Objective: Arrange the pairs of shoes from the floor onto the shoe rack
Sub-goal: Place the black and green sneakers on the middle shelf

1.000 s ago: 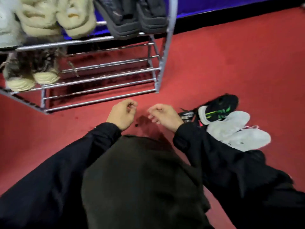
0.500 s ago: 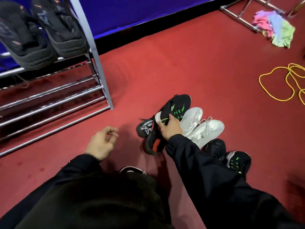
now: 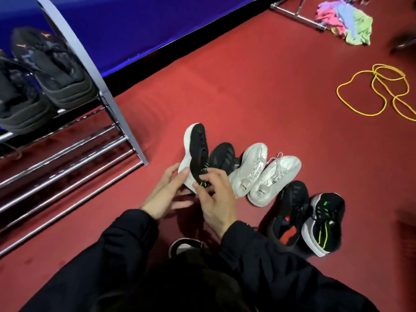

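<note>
Black mesh with a white foam sole is what the fingers (image 3: 203, 180) of the right hand (image 3: 216, 199) pinch: one black sneaker (image 3: 195, 152), tipped on its side with the toe pointing away, lifted just above the red floor (image 3: 247, 91). The left hand (image 3: 166, 194) lies along the white sole, thumb and fingers loosely curved against it, steadying rather than clamping.

The hold looks light, taken near the heel collar, so the long toe end could swing down and the shoe could slip free. Its mate (image 3: 222, 157) sits just behind it on the floor, touching or nearly so; carrying one alone risks splitting the pair on the rack.

To the right, a white lace-up pair (image 3: 265, 174) lies side by side, smooth and slightly glossy, and nearer right stands another black pair (image 3: 308, 219) with green stripes and a red insole.

The shoe rack (image 3: 74, 158) stands to the left, made of round chrome bars with gaps between them; a narrow sole set crosswise could tilt through. Its lower tiers look free, while dark thick-soled shoes (image 3: 51, 70) fill an upper tier.
</note>
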Demonstrator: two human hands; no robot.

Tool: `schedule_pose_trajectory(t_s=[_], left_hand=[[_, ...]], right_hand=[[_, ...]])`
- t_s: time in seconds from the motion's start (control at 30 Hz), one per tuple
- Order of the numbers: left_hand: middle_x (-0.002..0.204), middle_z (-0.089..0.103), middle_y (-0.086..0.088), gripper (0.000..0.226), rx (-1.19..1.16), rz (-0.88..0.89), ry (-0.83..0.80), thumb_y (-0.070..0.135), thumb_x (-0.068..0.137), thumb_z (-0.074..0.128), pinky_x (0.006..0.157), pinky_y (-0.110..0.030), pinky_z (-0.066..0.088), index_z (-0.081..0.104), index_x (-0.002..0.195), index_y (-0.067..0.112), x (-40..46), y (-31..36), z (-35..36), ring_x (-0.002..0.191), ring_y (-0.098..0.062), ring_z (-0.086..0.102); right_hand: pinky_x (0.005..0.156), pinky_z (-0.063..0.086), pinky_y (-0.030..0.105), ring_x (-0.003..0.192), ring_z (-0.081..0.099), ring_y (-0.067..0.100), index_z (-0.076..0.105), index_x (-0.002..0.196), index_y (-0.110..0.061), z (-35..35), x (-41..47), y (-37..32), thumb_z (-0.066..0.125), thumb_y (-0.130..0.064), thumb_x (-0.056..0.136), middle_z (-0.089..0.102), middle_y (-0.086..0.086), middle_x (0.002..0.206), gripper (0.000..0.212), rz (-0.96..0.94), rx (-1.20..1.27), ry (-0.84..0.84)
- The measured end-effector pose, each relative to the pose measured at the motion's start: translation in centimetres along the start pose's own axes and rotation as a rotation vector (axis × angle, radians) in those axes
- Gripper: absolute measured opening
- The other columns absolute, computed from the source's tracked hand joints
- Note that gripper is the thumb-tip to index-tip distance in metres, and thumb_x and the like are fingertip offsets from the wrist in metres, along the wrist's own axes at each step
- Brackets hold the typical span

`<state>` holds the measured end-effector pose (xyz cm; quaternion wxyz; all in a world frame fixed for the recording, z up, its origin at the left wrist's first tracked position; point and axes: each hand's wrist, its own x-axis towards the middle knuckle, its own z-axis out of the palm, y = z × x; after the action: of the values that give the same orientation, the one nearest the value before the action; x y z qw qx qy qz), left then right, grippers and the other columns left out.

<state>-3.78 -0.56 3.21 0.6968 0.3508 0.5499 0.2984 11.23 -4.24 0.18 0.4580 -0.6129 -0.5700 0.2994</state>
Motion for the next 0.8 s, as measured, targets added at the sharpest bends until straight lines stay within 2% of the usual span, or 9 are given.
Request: schedule_pose_trajectory(t_s=[0.1, 0.23, 0.3, 0.37, 0.47, 0.53, 0.6, 0.7, 0.8], left_hand=[[0.119, 0.071, -0.006, 0.047, 0.053, 0.01, 0.072, 0.026, 0.095, 0.068, 0.08, -0.035, 0.062, 0.041, 0.133, 0.019, 0.5, -0.6, 2.7, 0.096, -0.017, 0.074], [0.118, 0.07, -0.023, 0.051, 0.152, 0.1, 0.104, 0.021, 0.082, 0.067, 0.079, -0.037, 0.055, 0.051, 0.129, 0.011, 1.4, -2.4, 6.3, 0.09, -0.023, 0.068], [0.105, 0.073, -0.014, 0.049, 0.183, 0.147, 0.031, 0.015, 0.083, 0.068, 0.07, -0.027, 0.055, 0.053, 0.13, 0.012, 1.4, -2.8, 8.1, 0.081, -0.016, 0.069], [0.081, 0.073, 0.001, 0.035, 0.224, 0.165, -0.053, 0.003, 0.094, 0.059, 0.052, -0.017, 0.05, 0.054, 0.125, 0.019, 1.5, -2.8, 9.2, 0.057, -0.004, 0.065], [0.082, 0.077, 0.012, 0.039, 0.311, 0.185, -0.127, -0.001, 0.096, 0.055, 0.069, -0.02, 0.054, 0.055, 0.117, 0.032, 1.7, -2.5, 9.6, 0.071, -0.002, 0.071], [0.097, 0.074, 0.009, 0.04, 0.34, 0.19, -0.171, -0.004, 0.096, 0.054, 0.075, -0.016, 0.055, 0.055, 0.118, 0.03, 1.7, -2.7, 9.8, 0.079, 0.002, 0.072], [0.1, 0.074, 0.007, 0.041, 0.33, 0.169, -0.193, -0.003, 0.094, 0.057, 0.073, -0.012, 0.055, 0.054, 0.122, 0.026, 1.7, -3.0, 9.8, 0.08, 0.005, 0.071], [0.094, 0.079, 0.011, 0.041, 0.312, 0.158, -0.19, 0.012, 0.082, 0.062, 0.077, -0.02, 0.055, 0.057, 0.117, 0.033, 1.5, -3.3, 9.3, 0.088, -0.004, 0.073], [0.098, 0.078, 0.006, 0.041, 0.289, 0.146, -0.145, -0.001, 0.095, 0.056, 0.072, -0.025, 0.056, 0.057, 0.123, 0.028, 1.0, -2.9, 8.4, 0.086, -0.01, 0.074]], right_hand=[[0.08, 0.05, 0.024, 0.098, 0.061, 0.008, 0.072, 0.104, -0.019, -1.8, -1.6, 0.4, 0.066, -0.019, 0.091, 0.056, -0.006, 0.122, 0.014, 0.008, -0.026, -0.028], [0.099, 0.045, 0.02, 0.116, 0.057, 0.005, 0.07, 0.122, -0.023, -7.0, -3.7, 0.6, 0.065, -0.023, 0.093, 0.063, -0.004, 0.129, 0.029, 0.063, -0.08, -0.093], [0.094, 0.047, 0.023, 0.105, 0.061, 0.007, 0.067, 0.124, -0.023, -10.1, -4.7, 2.2, 0.062, -0.023, 0.094, 0.066, -0.004, 0.122, 0.031, 0.183, -0.075, 0.042], [0.102, 0.046, 0.036, 0.115, 0.058, 0.017, 0.064, 0.128, -0.019, -13.3, -5.3, 5.2, 0.058, -0.027, 0.092, 0.064, 0.003, 0.127, 0.037, 0.313, -0.273, 0.252], [0.114, 0.035, 0.044, 0.138, 0.04, 0.034, 0.05, 0.142, -0.02, -18.4, -5.5, 9.9, 0.059, -0.041, 0.088, 0.043, 0.015, 0.15, 0.059, 0.691, -0.586, 0.513], [0.113, 0.035, 0.044, 0.139, 0.039, 0.038, 0.042, 0.147, -0.018, -20.9, -5.9, 12.7, 0.064, -0.044, 0.088, 0.038, 0.019, 0.153, 0.069, 1.024, -0.467, 0.542], [0.107, 0.042, 0.04, 0.129, 0.053, 0.038, 0.044, 0.142, -0.012, -21.9, -6.6, 14.7, 0.071, -0.038, 0.085, 0.052, 0.021, 0.142, 0.069, 1.204, -0.188, 0.54], [0.101, 0.048, 0.04, 0.115, 0.063, 0.038, 0.043, 0.137, -0.005, -22.2, -7.8, 15.9, 0.076, -0.021, 0.083, 0.062, 0.021, 0.129, 0.066, 1.166, -0.013, 0.627], [0.086, 0.049, 0.035, 0.102, 0.066, 0.032, 0.052, 0.129, 0.002, -22.5, -7.7, 14.7, 0.075, -0.008, 0.083, 0.066, 0.022, 0.122, 0.052, 1.096, 0.122, 0.797]])
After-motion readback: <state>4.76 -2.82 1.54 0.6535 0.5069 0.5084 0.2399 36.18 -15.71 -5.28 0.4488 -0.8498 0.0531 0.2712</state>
